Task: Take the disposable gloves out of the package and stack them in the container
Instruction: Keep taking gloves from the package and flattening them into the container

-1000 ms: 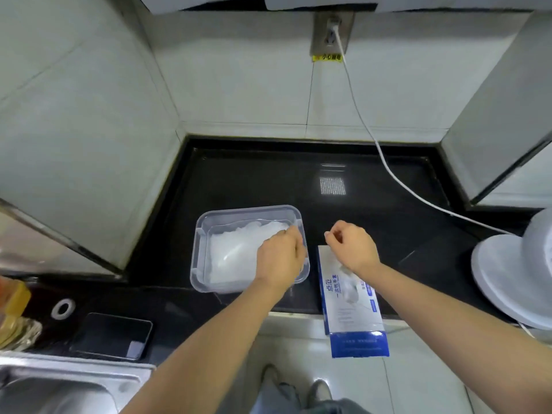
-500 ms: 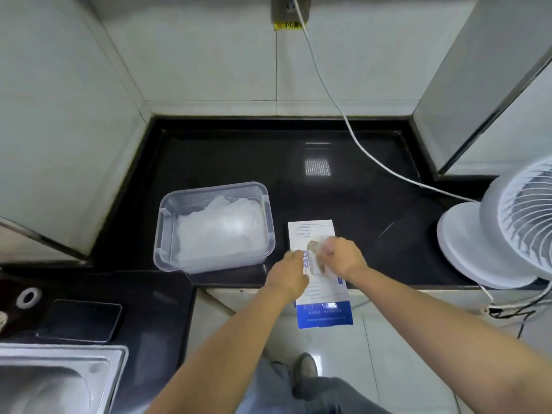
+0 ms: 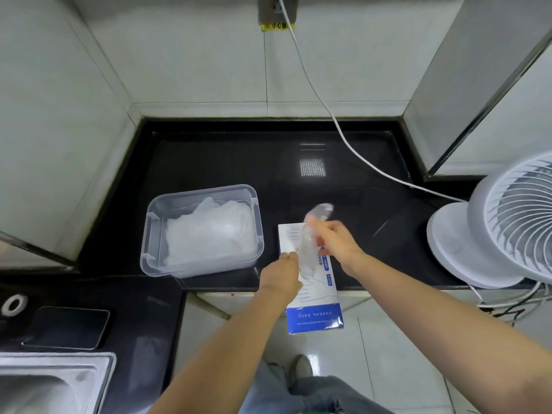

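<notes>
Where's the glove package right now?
In the head view, the glove package lies at the front edge of the black counter, overhanging it, right of the clear container, under the left hand.

Soft, even overhead light here, shadows faint. A bright grid of glare sits on the glossy black bench (image 3: 224,162). The lifted glove (image 3: 306,255) smears with motion blur (walls bow at the wide-angle edges).

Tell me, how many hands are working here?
2. The left hand holds the glove package by its left edge; the right hand pinches a clear glove just above that package.
</notes>
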{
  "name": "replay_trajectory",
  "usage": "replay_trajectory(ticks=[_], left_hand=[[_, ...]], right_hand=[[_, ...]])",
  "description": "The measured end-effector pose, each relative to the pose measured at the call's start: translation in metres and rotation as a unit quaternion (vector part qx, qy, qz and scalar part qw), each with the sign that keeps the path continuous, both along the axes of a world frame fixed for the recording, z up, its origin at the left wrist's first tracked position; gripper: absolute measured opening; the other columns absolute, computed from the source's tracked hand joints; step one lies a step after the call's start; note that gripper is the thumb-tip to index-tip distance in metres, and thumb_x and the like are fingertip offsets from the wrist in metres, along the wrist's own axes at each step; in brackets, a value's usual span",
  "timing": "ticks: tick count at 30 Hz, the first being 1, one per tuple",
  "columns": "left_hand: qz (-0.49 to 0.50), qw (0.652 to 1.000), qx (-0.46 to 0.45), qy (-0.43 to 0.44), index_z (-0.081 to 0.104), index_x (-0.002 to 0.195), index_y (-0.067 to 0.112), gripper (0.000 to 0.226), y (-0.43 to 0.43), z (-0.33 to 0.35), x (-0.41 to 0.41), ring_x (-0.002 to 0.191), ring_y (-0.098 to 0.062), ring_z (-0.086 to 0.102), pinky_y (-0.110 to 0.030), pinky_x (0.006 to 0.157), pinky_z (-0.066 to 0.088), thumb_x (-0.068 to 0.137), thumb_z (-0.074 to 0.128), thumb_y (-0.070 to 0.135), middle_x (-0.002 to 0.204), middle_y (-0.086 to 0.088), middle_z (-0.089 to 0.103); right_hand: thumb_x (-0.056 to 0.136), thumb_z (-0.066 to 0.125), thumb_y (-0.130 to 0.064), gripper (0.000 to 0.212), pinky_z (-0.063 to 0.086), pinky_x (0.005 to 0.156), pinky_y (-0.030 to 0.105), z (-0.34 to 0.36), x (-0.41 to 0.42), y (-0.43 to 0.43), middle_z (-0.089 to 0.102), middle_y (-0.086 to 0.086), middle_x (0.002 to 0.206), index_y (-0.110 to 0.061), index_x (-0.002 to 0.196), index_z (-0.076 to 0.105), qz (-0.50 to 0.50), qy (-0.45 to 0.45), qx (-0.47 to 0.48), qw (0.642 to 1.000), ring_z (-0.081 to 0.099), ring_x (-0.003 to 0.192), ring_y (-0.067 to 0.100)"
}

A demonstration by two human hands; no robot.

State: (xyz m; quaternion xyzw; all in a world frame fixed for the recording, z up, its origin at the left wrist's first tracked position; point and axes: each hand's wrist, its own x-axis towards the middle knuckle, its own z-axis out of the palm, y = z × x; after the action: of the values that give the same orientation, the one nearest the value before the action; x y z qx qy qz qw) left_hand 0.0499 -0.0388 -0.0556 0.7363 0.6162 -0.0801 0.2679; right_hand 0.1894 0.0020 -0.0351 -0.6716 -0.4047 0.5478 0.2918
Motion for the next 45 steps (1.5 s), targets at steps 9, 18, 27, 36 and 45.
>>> replay_trajectory(ticks=[9,18,27,36,45], left_hand=[[0.005,1.000,-0.004,-0.007,0.038,0.137,0.016,0.052,0.000,-0.004,0.001,0.108,-0.024,0.061,-0.029,0.079,0.047,0.092,0.063,0.026,0.131,-0.004,0.049],[0.299,0.900,-0.110,-0.298,0.061,0.107,-0.002,0.032,0.034,0.026,-0.003,0.076,-0.030,0.065,-0.034,0.066,0.055,0.101,0.038,0.020,0.093,-0.015,0.067],[0.411,0.664,-0.183,-0.598,0.062,0.118,0.004,0.107,0.051,0.085,-0.053,0.106,-0.030,0.066,-0.045,0.105,0.044,0.076,0.012,0.089,0.111,-0.017,0.070],[0.351,0.739,-0.207,-0.536,0.059,0.128,0.004,0.042,0.060,0.092,-0.131,0.102,-0.019,0.068,-0.033,0.091,0.053,0.097,0.056,0.032,0.115,-0.009,0.069],[0.412,0.821,0.100,-0.382,0.058,0.097,0.019,0.016,0.063,0.078,-0.162,0.054,-0.009,0.044,-0.023,0.047,0.038,0.100,0.042,0.021,0.061,-0.001,0.050]], right_hand=[[0.092,0.052,-0.022,0.024,0.054,0.084,0.039,0.014,0.008,0.009,0.068,0.009,0.095,-0.002,0.101,0.063,-0.047,0.117,0.073,0.989,0.066,0.090,0.023],[0.087,0.053,-0.011,0.016,0.055,0.072,0.036,0.031,0.016,0.013,0.068,0.013,0.083,-0.009,0.088,0.069,-0.081,0.254,0.023,0.964,0.068,0.079,0.025],[0.093,0.040,-0.016,0.037,0.054,0.085,0.040,0.059,-0.013,0.023,0.070,0.020,0.105,0.000,0.115,0.066,-0.001,0.277,0.036,0.960,0.068,0.094,0.028],[0.098,0.049,-0.010,0.028,0.051,0.081,0.027,0.070,-0.067,0.039,0.071,0.012,0.097,-0.009,0.090,0.075,0.161,0.150,0.070,0.973,0.065,0.090,0.020],[0.091,0.066,-0.011,0.010,0.051,0.058,0.021,0.057,-0.096,0.058,0.063,0.012,0.083,-0.006,0.087,0.058,0.235,0.183,-0.038,0.954,0.065,0.061,0.010]])
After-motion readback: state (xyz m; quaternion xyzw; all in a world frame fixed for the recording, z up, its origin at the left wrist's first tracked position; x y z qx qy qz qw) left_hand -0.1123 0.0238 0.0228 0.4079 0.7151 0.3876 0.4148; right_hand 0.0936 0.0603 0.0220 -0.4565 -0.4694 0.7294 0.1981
